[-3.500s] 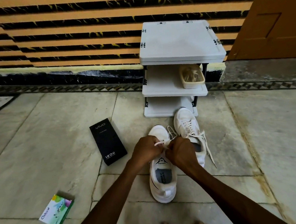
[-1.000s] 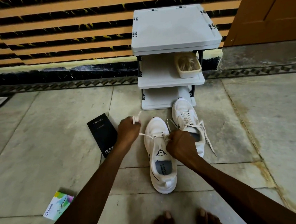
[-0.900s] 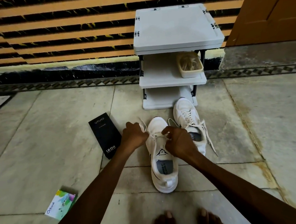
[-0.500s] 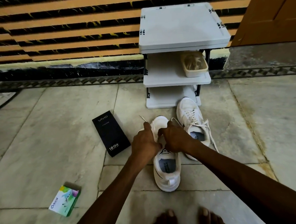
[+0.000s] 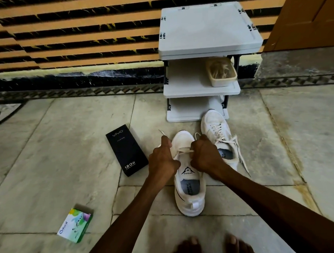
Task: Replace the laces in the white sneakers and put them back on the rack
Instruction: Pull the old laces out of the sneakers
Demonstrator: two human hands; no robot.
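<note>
Near sneaker: the near sneaker (image 5: 189, 191) stands on the floor (image 5: 46, 153) in front of the person, heel toward the camera and toe toward the rack (image 5: 207, 30), between the two hands.
Lace: the lace (image 5: 183, 150) runs taut across the top eyelets from one fist to the other. One tip pokes up above the left fist and a loop shows above the right.
Left hand: the left hand (image 5: 162, 161) is clenched around its end of the lace, just left of the shoe.
Right hand: the right hand (image 5: 205, 155) is clenched around the other end, at the shoe's right edge.
Hidden: both fists cover the eyelet rows at the sides, so how far down the lacing runs cannot be told. The fingertips are tucked out of sight.
Far sneaker: the far sneaker (image 5: 217, 131) is laced, toe touching the rack's bottom shelf. Its heel is partly behind the right hand, and its loose lace ends trail onto the floor.
Rack: three white shelves against the striped wall. A cream tub (image 5: 223, 81) sits on the middle shelf, its contents hard to make out.
Around: a black box (image 5: 126, 148) lies left of the hands and a green and white box (image 5: 75, 225) lies nearer the camera. Bare toes (image 5: 189, 248) are cut off by the bottom edge.
Change: half a second ago the hands met over the tongue and hid it. Now they are drawn apart, the lace is stretched and the tongue logo shows.
</note>
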